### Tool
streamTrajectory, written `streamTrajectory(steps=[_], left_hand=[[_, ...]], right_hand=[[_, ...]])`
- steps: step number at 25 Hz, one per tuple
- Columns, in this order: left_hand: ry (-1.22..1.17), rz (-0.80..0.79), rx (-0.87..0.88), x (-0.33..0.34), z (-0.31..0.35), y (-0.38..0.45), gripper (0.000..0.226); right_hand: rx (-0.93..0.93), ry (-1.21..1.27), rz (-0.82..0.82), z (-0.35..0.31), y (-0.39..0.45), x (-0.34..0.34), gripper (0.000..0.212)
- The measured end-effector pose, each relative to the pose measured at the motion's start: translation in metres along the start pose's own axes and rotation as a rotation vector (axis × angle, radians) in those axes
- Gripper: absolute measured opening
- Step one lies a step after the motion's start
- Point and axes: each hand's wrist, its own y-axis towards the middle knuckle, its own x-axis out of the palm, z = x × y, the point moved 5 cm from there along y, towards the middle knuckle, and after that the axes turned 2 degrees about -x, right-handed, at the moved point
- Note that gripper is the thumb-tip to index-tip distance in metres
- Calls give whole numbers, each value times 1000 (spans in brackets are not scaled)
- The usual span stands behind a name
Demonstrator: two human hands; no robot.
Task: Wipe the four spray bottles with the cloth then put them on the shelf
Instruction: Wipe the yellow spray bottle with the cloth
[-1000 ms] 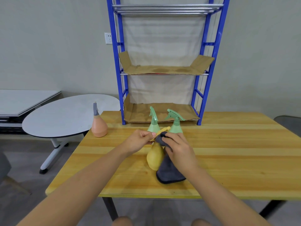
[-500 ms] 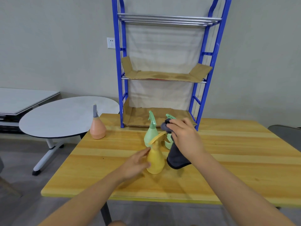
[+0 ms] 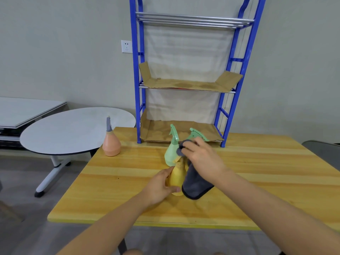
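Behind yellow bottle (image 3: pixel 177 176) (left hand (image 3: pixel 159 187) grips it), two green bottles (image 3: pixel 171 151), right hand (image 3: pixel 203 159) clutching cloth (image 3: pixel 196 184)

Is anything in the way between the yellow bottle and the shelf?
Yes. Two green bottles stand right behind the yellow bottle, in front of the shelf. The left hand would have to lift it over or around them.

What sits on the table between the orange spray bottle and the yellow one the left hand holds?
Nothing: in the head view, only bare wooden table separates the orange spray bottle from the left hand on the yellow bottle.
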Motion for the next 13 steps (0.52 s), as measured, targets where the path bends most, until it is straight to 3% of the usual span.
streamTrajectory(steps=[2,6,7,11,13], left_hand=[[6,-2,6,1,-1,0,90],[12,3,15,0,-3,2,85],[-3,-3,9,0,-3,2,85],[-245,-31,-68,-2,2,3,76],[-450,-10,-164,-11,4,4,77]], right_hand=[[98,23,43,15,0,-3,31],[-152,29,10,-14,-6,7,30],[-132,50,23,-11,-7,5,32],[276,251,116,31,-21,2,33],[392,357,167,36,-37,4,29]])
